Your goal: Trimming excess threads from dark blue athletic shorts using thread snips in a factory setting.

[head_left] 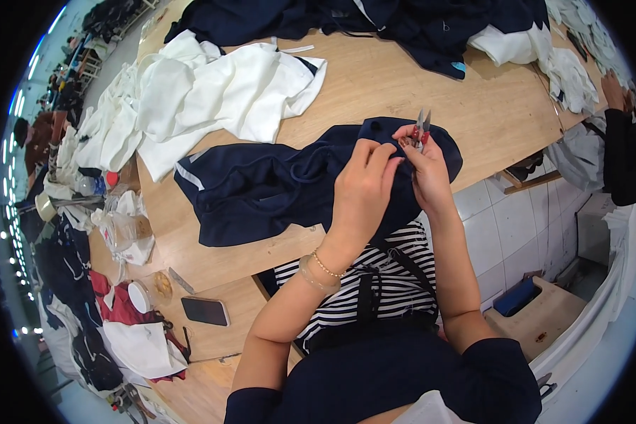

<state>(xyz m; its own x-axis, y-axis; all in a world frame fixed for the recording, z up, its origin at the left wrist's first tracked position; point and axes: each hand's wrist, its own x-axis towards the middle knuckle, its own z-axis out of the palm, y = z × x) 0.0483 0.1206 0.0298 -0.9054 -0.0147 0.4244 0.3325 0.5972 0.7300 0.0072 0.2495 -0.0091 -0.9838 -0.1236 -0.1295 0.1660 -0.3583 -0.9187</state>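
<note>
A navy blue garment with a white stripe at its left end lies rumpled on the wooden table in front of me, its near right part reaching down toward my lap. My left hand is closed over its right part, fingertips pinching the navy cloth; exactly which bit is pinched is hidden. Close beside it, my right hand is wrapped round a pair of thread snips with red handles, the metal blades pointing up and away from me. The fingertips of both hands nearly meet above the cloth.
White garments are heaped at the far left, more navy garments along the far edge. A phone, a plastic tub and red cloth lie at the left. Another person's hand shows far right, above a stool.
</note>
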